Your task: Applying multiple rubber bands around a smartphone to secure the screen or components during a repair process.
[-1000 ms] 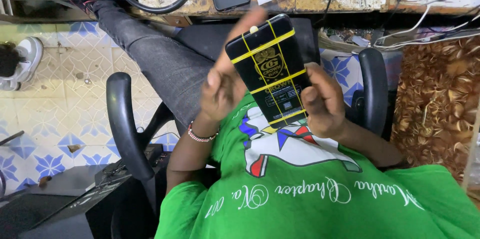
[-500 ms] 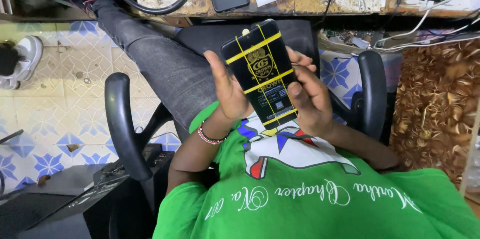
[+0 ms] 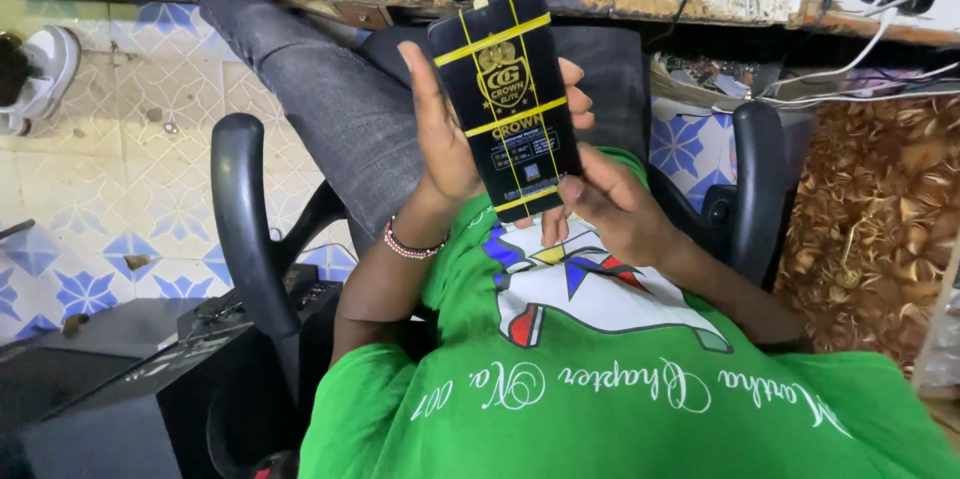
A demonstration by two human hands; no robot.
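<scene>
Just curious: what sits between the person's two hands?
In the head view, a flat black packet with yellow stripes sits upright between the left hand and right hand, which both grip it.

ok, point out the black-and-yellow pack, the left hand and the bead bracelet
black-and-yellow pack (image 3: 510,89), head view, middle of its printed face
left hand (image 3: 440,144), head view, palm edge
bead bracelet (image 3: 415,244), head view, beads on the left wrist

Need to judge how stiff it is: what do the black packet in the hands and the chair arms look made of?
Black packet: seems glossy printed card or plastic film with yellow bands; it stays flat between the left hand and right hand. Chair arm: looks like matte black moulded plastic, with soft highlights on its curve.
</scene>
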